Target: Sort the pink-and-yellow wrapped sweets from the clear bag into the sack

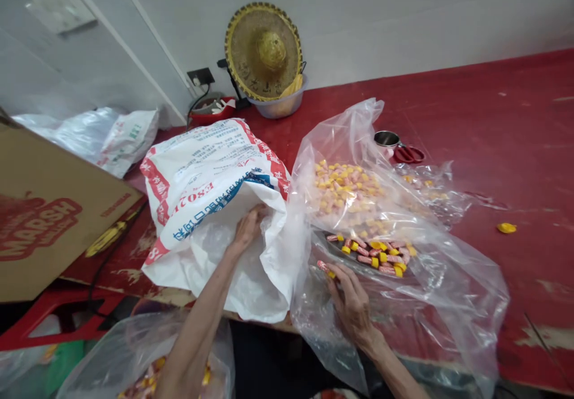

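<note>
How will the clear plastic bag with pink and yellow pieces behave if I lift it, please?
Probably floppy: the clear plastic bag lies in thin, loose folds. The small pink and yellow pieces look loose, so they may slide to the bottom.

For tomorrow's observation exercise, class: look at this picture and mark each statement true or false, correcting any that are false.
1. The left hand is at the mouth of the white woven sack. True.
2. The right hand holds red scissors. False: it holds a pink piece with a yellow cap; the red scissors lie further away.
3. The straw hat is propped against a plastic bowl. True.
4. A cardboard box stands at the right of the view. False: the cardboard box is at the left.
</note>
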The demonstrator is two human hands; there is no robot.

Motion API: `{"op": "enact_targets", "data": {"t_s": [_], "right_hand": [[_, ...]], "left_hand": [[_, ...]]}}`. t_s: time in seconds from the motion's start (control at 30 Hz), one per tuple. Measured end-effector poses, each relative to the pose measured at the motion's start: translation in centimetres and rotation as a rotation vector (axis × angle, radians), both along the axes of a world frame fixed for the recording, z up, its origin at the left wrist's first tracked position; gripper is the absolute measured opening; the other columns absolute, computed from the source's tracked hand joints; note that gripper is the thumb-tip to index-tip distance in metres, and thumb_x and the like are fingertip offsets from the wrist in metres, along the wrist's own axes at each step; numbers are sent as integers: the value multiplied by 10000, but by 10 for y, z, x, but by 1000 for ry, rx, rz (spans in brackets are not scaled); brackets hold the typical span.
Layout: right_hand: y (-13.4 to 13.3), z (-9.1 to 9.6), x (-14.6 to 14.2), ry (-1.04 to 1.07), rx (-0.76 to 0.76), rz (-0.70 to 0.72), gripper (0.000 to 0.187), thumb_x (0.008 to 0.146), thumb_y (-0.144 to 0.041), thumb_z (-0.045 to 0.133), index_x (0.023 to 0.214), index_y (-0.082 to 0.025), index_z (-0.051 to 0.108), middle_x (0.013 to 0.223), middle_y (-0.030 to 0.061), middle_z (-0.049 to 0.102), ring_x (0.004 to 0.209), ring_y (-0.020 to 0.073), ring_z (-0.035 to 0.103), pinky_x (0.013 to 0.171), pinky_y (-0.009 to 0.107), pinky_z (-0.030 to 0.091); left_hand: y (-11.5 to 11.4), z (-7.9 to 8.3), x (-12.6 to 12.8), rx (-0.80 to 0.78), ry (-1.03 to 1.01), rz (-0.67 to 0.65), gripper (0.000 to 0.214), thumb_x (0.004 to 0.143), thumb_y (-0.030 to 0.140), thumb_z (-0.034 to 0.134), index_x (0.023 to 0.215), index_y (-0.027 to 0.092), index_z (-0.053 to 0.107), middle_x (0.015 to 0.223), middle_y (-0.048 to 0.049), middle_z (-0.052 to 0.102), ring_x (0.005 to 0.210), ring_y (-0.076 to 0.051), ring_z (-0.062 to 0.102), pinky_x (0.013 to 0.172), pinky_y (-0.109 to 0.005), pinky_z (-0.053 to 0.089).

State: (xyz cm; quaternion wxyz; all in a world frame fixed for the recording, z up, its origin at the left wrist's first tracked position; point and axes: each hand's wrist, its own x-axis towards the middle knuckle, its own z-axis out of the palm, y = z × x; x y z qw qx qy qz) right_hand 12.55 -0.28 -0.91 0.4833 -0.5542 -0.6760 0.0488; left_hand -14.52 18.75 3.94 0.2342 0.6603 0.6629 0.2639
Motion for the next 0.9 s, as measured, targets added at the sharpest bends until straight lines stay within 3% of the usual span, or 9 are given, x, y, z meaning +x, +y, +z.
{"op": "enact_targets", "data": {"t_s": [0.17, 0.27, 0.4, 0.53, 0.63, 0.77, 0.9], "right_hand": [[2, -3, 2, -38, -80, 85, 261, 1118, -255, 475, 1182, -229, 727, 1064, 83, 779, 965, 218, 764, 848, 346, 644], [-1, 5, 2, 28, -42, 79, 258, 1112, -229, 478, 1216, -233, 714, 1111, 91, 770, 1061, 219, 753, 925, 355, 635], [-6, 7, -1, -2, -11, 47, 260, 1104, -208, 475, 1227, -236, 702, 1138, 94, 758, 1077, 224, 746, 922, 358, 632], [-4, 3, -1, -95, -132, 130, 261, 1105, -225, 447, 1136, -233, 705, 1037, 75, 747, 910, 217, 745, 782, 325, 623], [-4, 11, 2, 4, -140, 128, 254, 1097, -211, 451, 1178, -234, 691, 1057, 71, 740, 946, 209, 739, 803, 311, 615], [-8, 22, 5, 135, -43, 38, 234, 1083, -195, 504, 1219, -240, 689, 1127, 83, 744, 1064, 213, 725, 921, 329, 601], [-10, 14, 5, 44, -124, 91, 232, 1087, -209, 488, 1142, -238, 712, 1083, 83, 747, 1017, 221, 732, 888, 336, 607]], "left_hand": [[-40, 15, -38, -2, -32, 68, 367, 928, 456, 520, 1061, 192, 738, 947, -85, 785, 870, -221, 727, 798, -311, 567], [-64, 22, -52, 9, -15, 85, 384, 936, 523, 507, 943, 204, 720, 913, -86, 779, 885, -225, 716, 801, -306, 557], [-71, 21, -45, 48, 60, 120, 278, 934, 438, 546, 905, 215, 709, 989, -103, 762, 897, -234, 688, 851, -335, 543], [-61, 14, -24, 70, 116, 97, 154, 922, 345, 604, 904, 229, 704, 998, -102, 721, 920, -242, 670, 876, -351, 540], [-62, 13, -22, 71, 130, 52, 121, 923, 312, 606, 911, 234, 698, 971, -89, 694, 923, -240, 669, 900, -360, 552], [-85, 16, -39, 54, 177, -21, 211, 953, 292, 569, 1107, 227, 698, 1059, -92, 668, 989, -246, 678, 932, -376, 565], [-107, 17, -43, -31, 319, -131, 258, 938, 264, 619, 1187, 270, 686, 1143, -73, 644, 1009, -233, 680, 828, -321, 561]]}}
